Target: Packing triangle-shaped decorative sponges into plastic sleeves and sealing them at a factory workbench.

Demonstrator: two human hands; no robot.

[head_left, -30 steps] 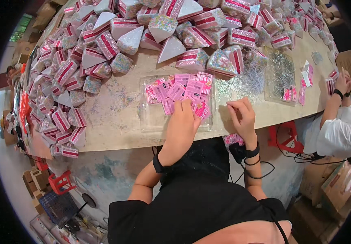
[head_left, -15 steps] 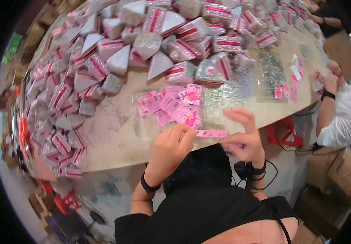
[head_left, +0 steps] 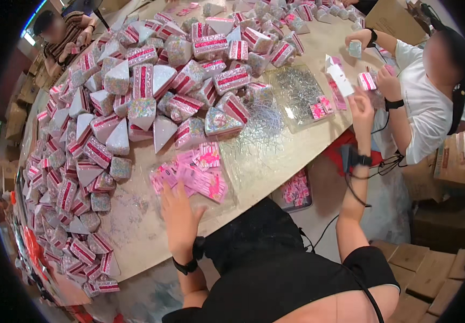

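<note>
My left hand (head_left: 179,218) lies flat with fingers spread, fingertips on the pile of pink printed tags (head_left: 203,182) in a shallow clear tray (head_left: 232,202). At the right, my outstretched right hand (head_left: 362,110) has its fingers bent together at the lower end of a white paper piece (head_left: 342,83); its thumb side is partly hidden. Pink strips (head_left: 337,94) lie beside that paper. Beyond the tags stands a big heap of glittery, wrapped cake-slice-shaped pieces (head_left: 189,75), white with pink bands.
A clear tray of thin pins or loops (head_left: 297,89) stands mid-right, with loose clear loops (head_left: 262,121) next to it. A co-worker (head_left: 421,102) at the right holds a small slice piece (head_left: 367,81). A tray of pink tags (head_left: 296,191) sits below the table edge.
My view has turned right. The hands, earlier close together at a pink strip, have parted: the left went to the tags, the right reached far right. The pink strip is gone from the left hand.
</note>
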